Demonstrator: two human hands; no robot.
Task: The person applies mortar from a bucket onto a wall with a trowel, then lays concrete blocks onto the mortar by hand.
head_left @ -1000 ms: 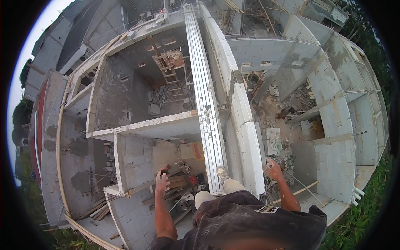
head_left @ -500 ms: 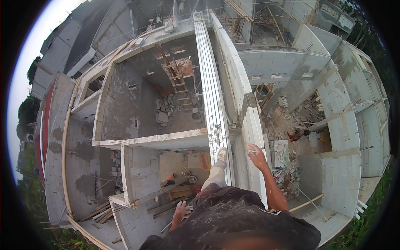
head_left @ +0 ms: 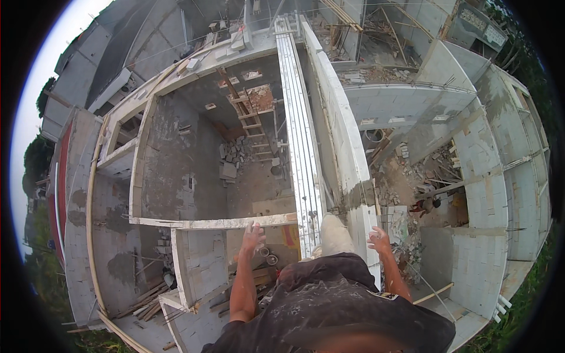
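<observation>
My left hand (head_left: 253, 237) is raised out to the side, its loosely bent fingers apart and nothing in them. In the picture it overlaps the pale top of a cross wall (head_left: 223, 223); I cannot tell whether it touches. Out to the other side is my right hand (head_left: 378, 240), fingers half curled and apart, also holding nothing. It appears beside the upper edge of a long pale wall (head_left: 336, 106). Under me runs a narrow white ribbed beam (head_left: 300, 141) stretching away. My bent leg in pale trousers (head_left: 336, 233) is over its near end.
Deep open rooms lie on both sides. A wooden ladder (head_left: 253, 125) leans in the far left room near broken blocks (head_left: 231, 154). Rubble (head_left: 395, 182) covers the right room's floor, where a person (head_left: 425, 205) is low down. Buckets (head_left: 271, 259) stand below left.
I have moved forward along the beam, and my other leg has come up in front. My left hand has risen forward from low beside my body; my right hand has dropped slightly nearer me.
</observation>
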